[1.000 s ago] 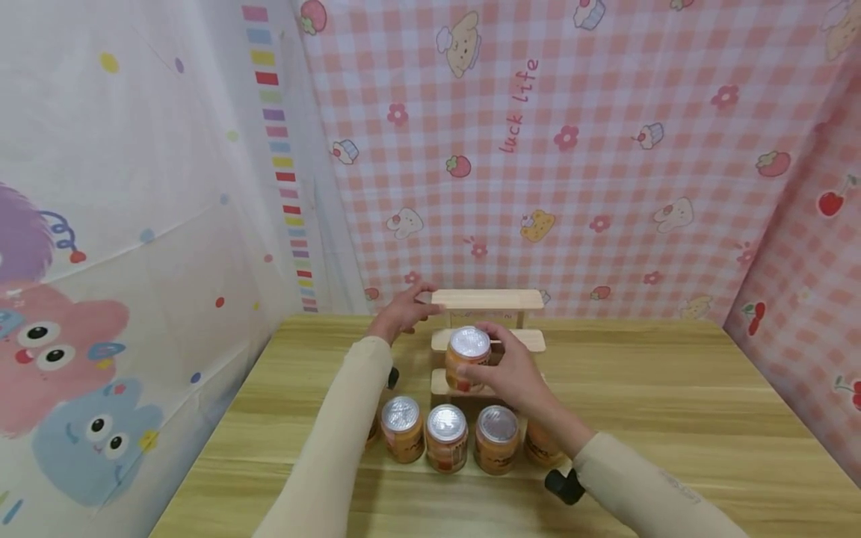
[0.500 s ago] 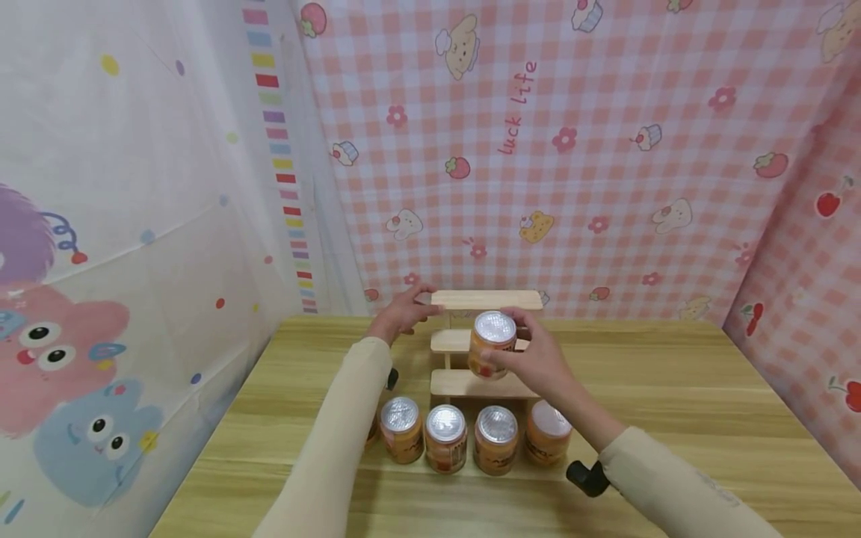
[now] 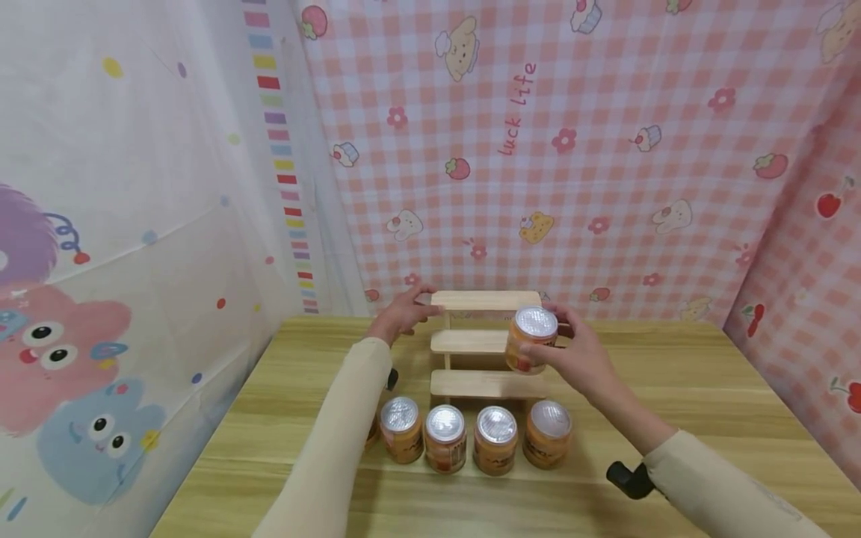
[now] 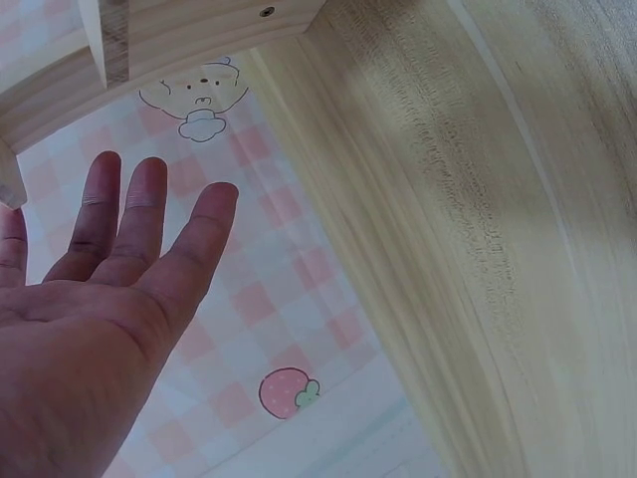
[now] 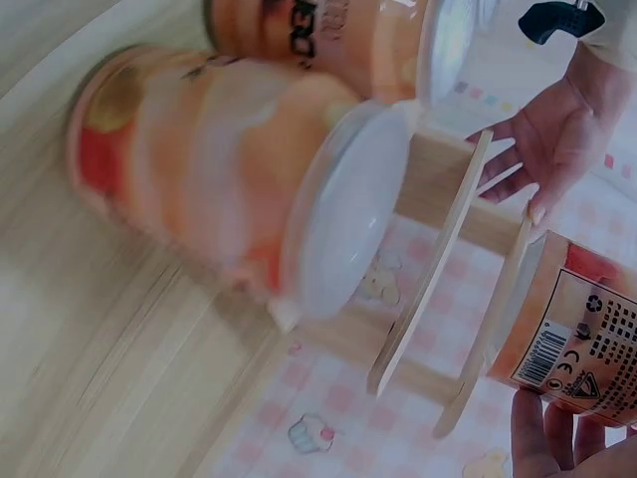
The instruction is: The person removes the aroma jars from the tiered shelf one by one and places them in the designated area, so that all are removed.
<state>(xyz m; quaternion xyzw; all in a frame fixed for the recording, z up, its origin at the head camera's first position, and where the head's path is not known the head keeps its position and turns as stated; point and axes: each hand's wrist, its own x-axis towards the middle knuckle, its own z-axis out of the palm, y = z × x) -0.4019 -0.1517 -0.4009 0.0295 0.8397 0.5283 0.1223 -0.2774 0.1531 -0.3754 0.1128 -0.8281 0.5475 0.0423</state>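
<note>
My right hand [image 3: 581, 359] grips an orange can [image 3: 528, 351] with a silver lid, thumb on the near side and fingers behind. The can is upright, in front of the right end of a three-step wooden shelf [image 3: 471, 341]. In the right wrist view the held can [image 5: 582, 344] shows its barcode. At the shelf's upper left end, my left hand [image 3: 403, 310] pinches the top board between thumb and forefinger. The left wrist view shows that hand [image 4: 109, 309] with its other fingers extended, off the wood.
Several similar cans stand in a row before the shelf, among them one can [image 3: 446, 441] near the middle and one can [image 3: 548, 433] at the right end. My left sleeve partly hides the leftmost. A pink checked cloth [image 3: 558, 187] hangs behind the wooden table [image 3: 673, 388].
My right hand has carried its can rightward and slightly up, from before the shelf's middle to its right end. The left hand has stayed at the top board; the standing cans are unmoved.
</note>
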